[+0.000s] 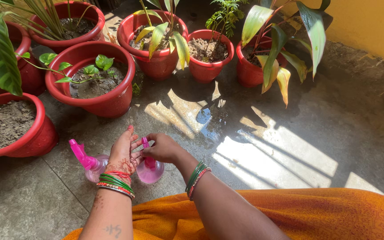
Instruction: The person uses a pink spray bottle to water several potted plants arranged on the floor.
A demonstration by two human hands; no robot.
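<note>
Down on the grey floor, right in front of the orange cloth over the person's lap, sits a small pink spray bottle — upright, its round body pale and see-through, its pink top poking up between the two hands. The right hand is curled over that top, fingers bent and closed on the spray head. The left hand stands just beside it, palm turned toward the bottle, fingers straight and pointing up, touching or nearly touching the top — whether it actually grips anything, I cannot tell. Green and red bangles ring both wrists.

Just to the left, partly behind the left wrist, a second spray bottle rests on the floor, its bright pink trigger head tilted up and to the left.

Further out, red plant pots curve around the scene: one soil-filled pot at the far left, a pot with a small-leafed vine behind the bottles, and more pots with long green and yellowing leaves along the back. Sunlight falls in bright patches on the wet floor.
</note>
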